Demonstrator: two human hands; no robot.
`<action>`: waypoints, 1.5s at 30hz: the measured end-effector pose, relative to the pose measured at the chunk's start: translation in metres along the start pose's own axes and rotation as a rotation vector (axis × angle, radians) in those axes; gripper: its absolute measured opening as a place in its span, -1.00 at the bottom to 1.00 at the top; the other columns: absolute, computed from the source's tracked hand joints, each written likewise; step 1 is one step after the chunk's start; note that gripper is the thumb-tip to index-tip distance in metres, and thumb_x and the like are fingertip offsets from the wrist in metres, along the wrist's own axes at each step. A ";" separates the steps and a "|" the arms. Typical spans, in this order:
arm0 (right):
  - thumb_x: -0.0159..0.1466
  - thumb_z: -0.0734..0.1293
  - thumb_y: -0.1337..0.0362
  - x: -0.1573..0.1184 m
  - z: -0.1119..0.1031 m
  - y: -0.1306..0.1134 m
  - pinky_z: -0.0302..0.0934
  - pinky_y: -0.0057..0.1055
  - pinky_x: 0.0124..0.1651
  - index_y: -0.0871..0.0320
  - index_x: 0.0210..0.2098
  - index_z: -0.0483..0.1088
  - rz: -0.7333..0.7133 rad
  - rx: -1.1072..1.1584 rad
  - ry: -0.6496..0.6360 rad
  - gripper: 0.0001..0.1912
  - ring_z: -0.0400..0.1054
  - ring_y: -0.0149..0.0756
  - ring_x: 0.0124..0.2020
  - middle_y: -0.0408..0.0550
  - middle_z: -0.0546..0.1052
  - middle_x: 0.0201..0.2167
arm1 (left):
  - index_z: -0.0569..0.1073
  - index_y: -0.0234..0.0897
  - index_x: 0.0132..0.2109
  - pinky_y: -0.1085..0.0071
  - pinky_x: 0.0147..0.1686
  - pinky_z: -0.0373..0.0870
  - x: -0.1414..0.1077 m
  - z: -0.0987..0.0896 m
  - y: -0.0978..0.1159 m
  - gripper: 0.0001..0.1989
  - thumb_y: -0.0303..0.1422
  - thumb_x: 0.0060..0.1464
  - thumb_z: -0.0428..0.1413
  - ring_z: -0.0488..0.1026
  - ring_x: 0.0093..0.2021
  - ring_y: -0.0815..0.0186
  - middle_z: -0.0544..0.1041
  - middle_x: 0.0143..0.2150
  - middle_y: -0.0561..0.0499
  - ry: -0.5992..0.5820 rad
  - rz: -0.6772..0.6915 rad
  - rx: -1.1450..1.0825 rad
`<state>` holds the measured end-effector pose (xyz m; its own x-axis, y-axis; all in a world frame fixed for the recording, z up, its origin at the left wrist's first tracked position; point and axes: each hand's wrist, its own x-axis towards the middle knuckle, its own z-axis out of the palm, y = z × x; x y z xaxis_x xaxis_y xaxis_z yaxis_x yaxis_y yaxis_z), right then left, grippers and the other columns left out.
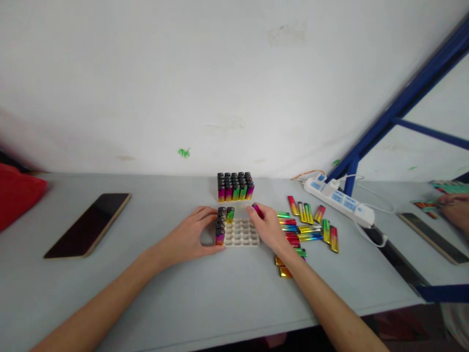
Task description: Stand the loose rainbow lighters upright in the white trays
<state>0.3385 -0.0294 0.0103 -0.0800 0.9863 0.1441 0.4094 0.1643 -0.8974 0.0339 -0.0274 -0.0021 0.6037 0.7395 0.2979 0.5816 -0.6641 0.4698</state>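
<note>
A white tray [242,233] with rows of round holes lies on the grey table. Several upright black-topped lighters [220,230] fill its left column, and a green-yellow one [230,215] stands beside them at the back. My left hand [194,232] rests around the tray's left side, thumb and fingers apart, touching the tray or its lighters. Over the tray's back right corner, my right hand [266,225] pinches a purple lighter [258,211]. Behind the tray stands a block of upright lighters [235,188]. Loose colourful lighters [309,229] lie to the right, some partly behind my right forearm.
A dark flat panel [90,225] lies at the left, near red cloth [18,195]. At the right are a white power strip [339,200] with cables and a blue metal frame [395,105]. Beyond it, another person's hand [456,210] shows near a second panel [434,237].
</note>
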 end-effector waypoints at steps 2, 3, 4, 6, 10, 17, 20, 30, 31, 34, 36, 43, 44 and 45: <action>0.67 0.33 -0.36 -0.002 -0.001 0.000 0.16 -0.32 -0.31 -0.06 -0.27 0.38 -0.027 0.037 -0.054 -0.40 0.25 -0.22 -0.41 -0.26 0.36 -0.48 | 0.78 -0.16 0.39 -0.19 0.62 0.70 0.000 0.000 0.001 -0.34 0.02 0.30 0.64 0.73 0.50 -0.30 0.82 0.44 -0.27 0.003 -0.001 -0.006; 0.72 0.28 -0.37 -0.003 -0.001 0.000 0.24 -0.31 -0.30 -0.05 -0.18 0.43 -0.049 0.053 -0.092 -0.41 0.30 -0.20 -0.41 -0.26 0.41 -0.45 | 0.77 -0.16 0.39 -0.19 0.61 0.71 0.000 0.001 0.001 -0.34 0.02 0.30 0.64 0.74 0.49 -0.29 0.82 0.43 -0.27 0.006 -0.001 -0.009; 0.77 0.23 -0.35 -0.003 -0.003 -0.001 0.33 -0.29 -0.26 -0.05 -0.11 0.46 -0.084 0.054 -0.120 -0.43 0.37 -0.17 -0.40 -0.23 0.47 -0.41 | 0.77 -0.17 0.39 -0.18 0.60 0.71 0.000 0.001 0.001 -0.33 0.01 0.29 0.64 0.74 0.48 -0.29 0.82 0.43 -0.28 0.009 0.000 -0.011; 0.82 0.19 -0.29 -0.004 -0.006 -0.002 0.50 -0.23 -0.10 -0.05 -0.06 0.48 -0.195 -0.009 -0.123 -0.45 0.54 -0.09 -0.25 -0.09 0.61 -0.25 | 0.78 -0.15 0.37 -0.18 0.59 0.73 0.000 0.001 0.001 -0.33 0.00 0.26 0.66 0.75 0.47 -0.29 0.83 0.41 -0.28 0.018 -0.001 -0.015; 0.85 0.26 -0.16 -0.006 -0.014 -0.004 0.53 -0.18 0.10 -0.05 -0.22 0.42 -0.349 -0.243 -0.110 -0.46 0.61 -0.02 -0.05 0.04 0.68 -0.14 | 0.79 -0.15 0.33 -0.19 0.57 0.74 0.001 0.002 0.001 -0.36 0.01 0.24 0.67 0.75 0.45 -0.30 0.83 0.39 -0.28 0.027 -0.005 -0.011; 0.87 0.36 -0.01 -0.009 -0.010 -0.002 0.44 -0.30 -0.06 -0.02 -0.16 0.51 -0.312 -0.274 -0.203 -0.57 0.68 -0.09 -0.20 -0.04 0.77 -0.23 | 0.78 -0.17 0.34 -0.15 0.60 0.71 0.002 -0.001 0.003 -0.36 0.00 0.27 0.66 0.73 0.47 -0.27 0.81 0.40 -0.26 0.007 -0.009 -0.002; 0.87 0.40 0.06 -0.010 -0.004 -0.003 0.49 -0.29 0.00 0.00 -0.05 0.60 -0.324 -0.363 -0.242 -0.68 0.75 -0.06 -0.11 0.02 0.84 -0.12 | 0.78 -0.12 0.38 -0.14 0.59 0.71 0.002 -0.001 0.004 -0.34 -0.03 0.26 0.67 0.74 0.46 -0.26 0.82 0.40 -0.22 0.008 -0.011 -0.012; 0.88 0.45 0.08 -0.010 -0.002 -0.034 0.43 -0.31 -0.03 0.04 0.21 0.62 -0.344 -0.646 -0.336 -0.81 0.78 -0.05 -0.07 0.05 0.86 -0.05 | 0.79 -0.12 0.29 -0.17 0.60 0.72 0.000 0.001 -0.008 -0.44 0.04 0.31 0.61 0.74 0.47 -0.29 0.82 0.42 -0.26 0.019 0.009 -0.002; 0.87 0.46 0.07 -0.010 0.001 -0.035 0.44 -0.30 0.01 0.05 0.21 0.64 -0.347 -0.680 -0.322 -0.80 0.78 -0.04 -0.05 0.07 0.86 -0.04 | 0.80 -0.13 0.28 -0.17 0.59 0.74 -0.001 0.002 -0.011 -0.45 0.05 0.33 0.60 0.74 0.47 -0.29 0.82 0.42 -0.27 0.024 0.012 0.001; 0.86 0.48 0.00 -0.007 0.009 -0.035 0.47 -0.24 0.15 0.09 0.08 0.70 -0.357 -0.767 -0.271 -0.68 0.79 -0.03 -0.01 0.12 0.86 -0.06 | 0.81 -0.09 0.25 -0.18 0.55 0.78 -0.002 0.005 -0.018 -0.46 0.12 0.33 0.58 0.76 0.44 -0.29 0.83 0.39 -0.24 0.044 0.021 -0.002; 0.84 0.49 -0.06 -0.005 0.010 -0.031 0.46 -0.25 0.15 0.10 -0.02 0.72 -0.371 -0.748 -0.307 -0.59 0.77 -0.07 -0.04 0.09 0.84 -0.10 | 0.81 -0.04 0.26 -0.18 0.55 0.78 -0.002 0.006 -0.020 -0.47 0.14 0.35 0.55 0.76 0.43 -0.28 0.83 0.40 -0.17 0.054 0.021 -0.010; 0.87 0.31 0.20 0.014 -0.066 0.009 0.46 -0.15 0.28 0.10 0.14 0.78 -0.191 -0.700 0.154 -0.64 0.68 0.05 0.08 0.17 0.81 0.02 | 0.82 -0.12 0.29 -0.15 0.56 0.76 -0.002 0.006 -0.019 -0.35 0.26 0.39 0.51 0.76 0.46 -0.31 0.83 0.43 -0.26 0.054 0.009 -0.001; 0.83 0.32 0.25 0.016 -0.080 0.016 0.45 -0.09 0.36 0.13 0.22 0.78 -0.110 -0.759 0.238 -0.67 0.67 0.12 0.17 0.24 0.82 0.08 | 0.82 -0.12 0.30 -0.14 0.57 0.75 -0.002 0.007 -0.018 -0.35 0.26 0.39 0.51 0.76 0.46 -0.31 0.82 0.44 -0.26 0.053 0.005 -0.001; 0.79 0.35 0.29 0.018 -0.092 0.023 0.44 -0.04 0.43 0.17 0.31 0.77 -0.025 -0.818 0.289 -0.67 0.67 0.19 0.25 0.31 0.82 0.17 | 0.82 -0.11 0.31 -0.14 0.58 0.74 -0.002 0.007 -0.018 -0.36 0.25 0.39 0.51 0.76 0.46 -0.31 0.82 0.45 -0.25 0.048 0.002 -0.001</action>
<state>0.4301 -0.0067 0.0304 0.0911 0.9288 0.3591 0.9443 0.0339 -0.3272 0.0263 -0.0182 -0.0172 0.5779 0.7425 0.3387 0.5798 -0.6656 0.4699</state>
